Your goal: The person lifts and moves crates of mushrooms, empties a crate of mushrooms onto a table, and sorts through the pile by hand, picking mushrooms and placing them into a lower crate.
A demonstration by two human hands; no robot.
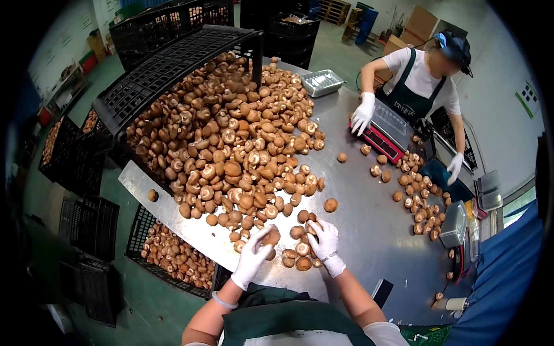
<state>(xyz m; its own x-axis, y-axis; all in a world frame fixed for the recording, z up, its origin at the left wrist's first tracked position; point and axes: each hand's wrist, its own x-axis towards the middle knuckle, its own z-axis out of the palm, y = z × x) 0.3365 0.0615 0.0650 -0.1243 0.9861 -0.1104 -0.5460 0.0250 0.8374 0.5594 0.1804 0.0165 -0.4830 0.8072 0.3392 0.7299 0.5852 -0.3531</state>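
Countless mushrooms (231, 150) across steel table (369, 225), green-floored crate room; left hand (253, 259) fingers around one mushroom (271, 236), right hand (325, 242) fingers unclear.

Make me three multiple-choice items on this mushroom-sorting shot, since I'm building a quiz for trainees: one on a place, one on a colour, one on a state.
1. Where does the big mushroom pile lie?
A. On the steel table
B. On the floor
C. Inside a cardboard box

2. What colour are the gloves on the wearer's hands?
A. Blue
B. White
C. Black

3. What is the left hand doing?
A. Resting empty off the table
B. Holding a knife
C. Closed around a mushroom

Answers:
1 A: the pile spreads over the steel table, spilling from a tipped black crate.
2 B: both the left hand and the right hand wear white gloves.
3 C: its fingers curl round a brown mushroom at the pile's near edge.
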